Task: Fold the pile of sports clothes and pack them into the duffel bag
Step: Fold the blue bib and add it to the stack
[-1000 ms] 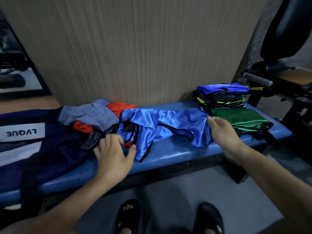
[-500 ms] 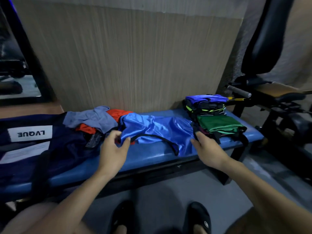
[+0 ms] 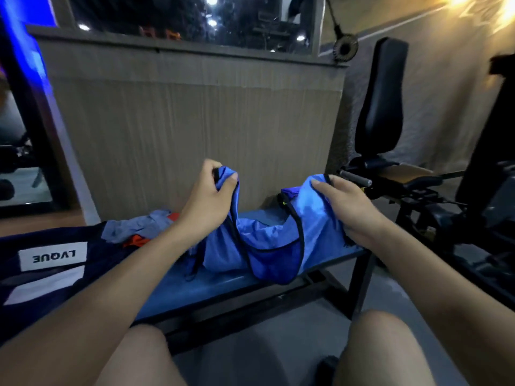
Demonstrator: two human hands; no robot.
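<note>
In the head view we see both hands raised above the blue padded bench point(image 3: 223, 285), each holding one end of a shiny blue garment point(image 3: 267, 243) with black trim. The left hand point(image 3: 207, 201) has its fingers and thumb curled tightly round a bunched corner of the fabric, which sticks up between them. The right hand point(image 3: 348, 210) grips the other end, thumb laid across the top of the cloth and the fingers wrapped beneath it. Between the two hands the garment sags in a deep curve, and its lowest folds lie on the bench's top near the front edge, with one black-edged loop hanging just over that edge.

Toward the left end of the bench we find a loose pile of clothes point(image 3: 139, 228), a grey piece on top and an orange one showing beneath it, partly hidden behind the left forearm. Just left of that pile lies the dark navy duffel bag point(image 3: 41, 271), covering the bench's left end; a white label on it reads upside down. Near the right end of the bench, behind the raised fabric, a sliver of a folded stack point(image 3: 287, 197) shows in blue and black with a touch of yellow-green; most of it is hidden by the garment.

A wood-grain wall panel point(image 3: 195, 129) stands behind the bench, and a black gym seat point(image 3: 381, 101) rises to the right.
</note>
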